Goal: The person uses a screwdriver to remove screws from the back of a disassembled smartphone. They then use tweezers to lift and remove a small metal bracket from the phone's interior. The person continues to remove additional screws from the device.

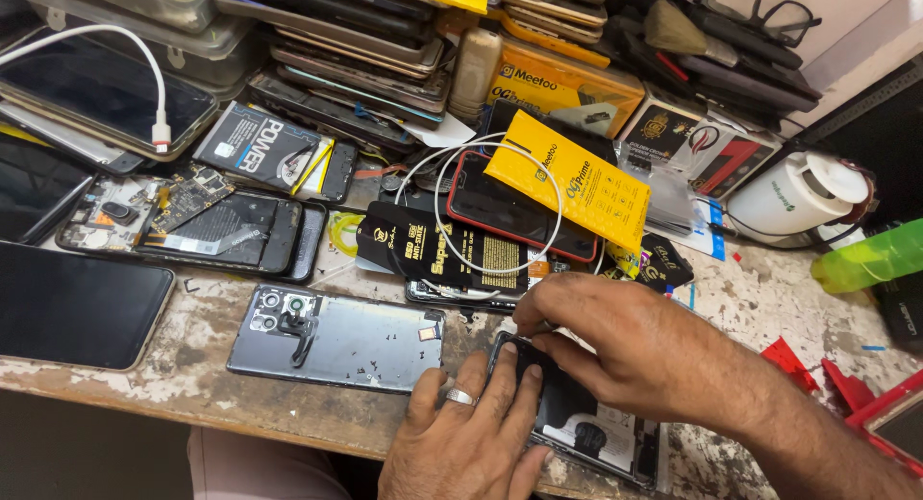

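An opened phone body (pixel 591 431) lies at the near edge of the worn wooden bench (pixel 192 385), its insides facing up. My left hand (pixel 471 433), with a ring on one finger, presses down on the phone's left end. My right hand (pixel 625 351) reaches across from the right, and its fingertips pinch at the phone's top left corner. Whether a small part or tool sits between those fingers is hidden. A grey phone back cover (pixel 336 341) with camera holes lies just left of my hands, with tiny screws scattered on it.
A dark phone (pixel 72 308) lies at the left. Another opened phone (pixel 207 231) sits behind the cover. Stacks of phones, yellow packets (pixel 577 183), a white cable (pixel 452 187), a white roll (pixel 793 197), a green bottle (pixel 870 258) and red plastic bits (pixel 788 358) crowd the back and right.
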